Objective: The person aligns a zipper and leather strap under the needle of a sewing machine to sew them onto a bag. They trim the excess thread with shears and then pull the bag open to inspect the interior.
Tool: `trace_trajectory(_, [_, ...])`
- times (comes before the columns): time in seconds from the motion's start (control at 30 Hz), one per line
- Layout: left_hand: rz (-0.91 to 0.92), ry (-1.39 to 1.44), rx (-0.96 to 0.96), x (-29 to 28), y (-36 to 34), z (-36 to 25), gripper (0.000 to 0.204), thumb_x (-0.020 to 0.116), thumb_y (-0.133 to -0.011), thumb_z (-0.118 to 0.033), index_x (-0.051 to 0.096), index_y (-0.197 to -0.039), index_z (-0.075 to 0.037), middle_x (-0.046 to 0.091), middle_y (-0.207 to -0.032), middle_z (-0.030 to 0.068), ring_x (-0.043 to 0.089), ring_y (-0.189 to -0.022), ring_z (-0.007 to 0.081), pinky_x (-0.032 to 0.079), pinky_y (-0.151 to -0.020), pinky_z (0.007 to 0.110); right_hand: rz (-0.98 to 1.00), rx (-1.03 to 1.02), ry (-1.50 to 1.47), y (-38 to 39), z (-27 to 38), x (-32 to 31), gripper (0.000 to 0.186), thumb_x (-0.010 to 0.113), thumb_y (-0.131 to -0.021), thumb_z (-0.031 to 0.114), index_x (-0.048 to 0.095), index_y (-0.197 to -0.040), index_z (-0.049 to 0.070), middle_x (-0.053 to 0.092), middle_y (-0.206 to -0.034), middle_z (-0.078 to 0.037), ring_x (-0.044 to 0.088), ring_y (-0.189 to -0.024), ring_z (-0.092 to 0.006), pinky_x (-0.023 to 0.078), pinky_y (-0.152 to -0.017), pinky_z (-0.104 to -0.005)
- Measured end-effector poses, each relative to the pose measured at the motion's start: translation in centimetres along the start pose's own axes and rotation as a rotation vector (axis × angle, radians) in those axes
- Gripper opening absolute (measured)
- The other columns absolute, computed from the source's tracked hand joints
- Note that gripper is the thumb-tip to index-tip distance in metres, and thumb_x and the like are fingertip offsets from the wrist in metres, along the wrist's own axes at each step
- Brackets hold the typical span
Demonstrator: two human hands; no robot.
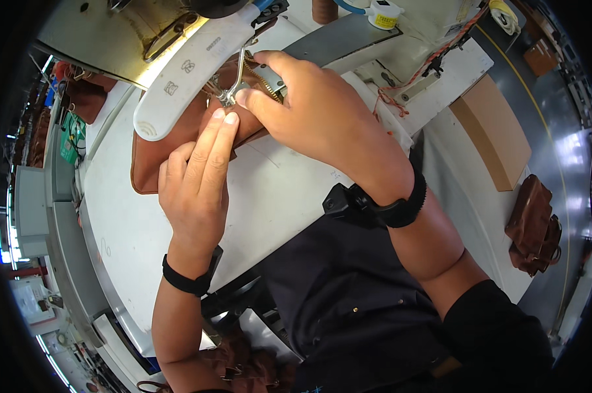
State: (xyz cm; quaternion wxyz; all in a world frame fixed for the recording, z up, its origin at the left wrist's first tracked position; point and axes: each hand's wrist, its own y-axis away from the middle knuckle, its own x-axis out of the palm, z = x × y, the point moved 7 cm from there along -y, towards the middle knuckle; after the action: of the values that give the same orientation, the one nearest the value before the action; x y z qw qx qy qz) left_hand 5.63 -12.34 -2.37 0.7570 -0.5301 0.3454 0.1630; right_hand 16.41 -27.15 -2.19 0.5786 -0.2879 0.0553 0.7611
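A brown leather piece [153,157] lies on the white work surface under the sewing machine's metal presser foot [226,98]. A brass-toothed zipper [267,85] curves along it at the right of the foot. My left hand [194,180] rests with its extended fingertips pressed on the leather just in front of the foot; its thumb is hidden. Over the zipper, my right hand [328,114] grips the leather edge, with thumb and forefinger either side of the zipper. The needle's exact point is hidden by the light-coloured machine guard [194,72].
The machine body [119,39] overhangs the top left. A thread spool [324,10] stands behind. Right of the table [276,170] are a cardboard piece [492,134] and a brown leather bag [535,223]. More brown leather pieces [243,363] lie below the table edge.
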Motion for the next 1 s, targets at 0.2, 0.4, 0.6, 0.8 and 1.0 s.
trace_trajectory(0.2, [0.028,0.051,-0.029,-0.3,-0.4,-0.2,0.050,0.071,-0.087,0.003,0.074,-0.134,-0.010,0.075,-0.134,0.0035,0.067,-0.093,0.0168,0.046,-0.074,0.029,-0.049,-0.031,0.013,0.1,-0.1,0.0,0.059,0.067,-0.097,0.035,0.062,-0.141,-0.003,0.074,-0.083,-0.022,0.073,-0.076,-0.0357,0.056,-0.074,-0.0427])
trace_trajectory(0.4, [0.038,0.046,-0.027,-0.3,-0.2,-0.3,0.048,0.071,-0.088,0.002,0.074,-0.134,-0.009,0.076,-0.133,0.0036,0.067,-0.094,0.0160,0.046,-0.074,0.029,0.086,0.151,0.009,0.2,0.3,-0.4,0.055,0.067,-0.097,0.033,0.063,-0.139,-0.002,0.073,-0.085,-0.024,0.073,-0.078,-0.0337,0.055,-0.073,-0.0429])
trace_trajectory(0.6, [0.027,0.076,-0.057,-0.1,-0.6,0.1,0.047,0.072,-0.088,0.003,0.074,-0.133,-0.009,0.076,-0.132,0.0045,0.068,-0.092,0.0163,0.045,-0.073,0.029,0.012,0.045,-0.019,-0.5,0.1,-0.2,0.050,0.066,-0.097,0.033,0.066,-0.134,-0.002,0.071,-0.079,-0.021,0.068,-0.068,-0.0275,0.052,-0.066,-0.0408])
trace_trajectory(0.8, [0.048,0.059,-0.032,-0.1,-0.6,0.1,0.048,0.074,-0.088,0.001,0.072,-0.134,-0.009,0.076,-0.132,0.0051,0.069,-0.095,0.0164,0.045,-0.073,0.030,0.029,0.050,-0.055,-0.4,-0.6,0.1,0.051,0.067,-0.097,0.033,0.066,-0.136,-0.001,0.072,-0.082,-0.023,0.069,-0.068,-0.0301,0.055,-0.068,-0.0394])
trace_trajectory(1.0, [0.152,0.053,-0.048,-0.3,0.7,0.4,0.047,0.083,-0.088,-0.010,0.074,-0.134,-0.012,0.068,-0.144,0.0086,0.064,-0.117,0.0246,0.046,-0.097,0.036,0.017,0.006,-0.204,1.8,-1.9,0.2,0.048,0.065,-0.103,0.025,0.059,-0.145,0.001,0.064,-0.066,-0.009,0.056,-0.057,-0.0129,0.045,-0.058,-0.0315])
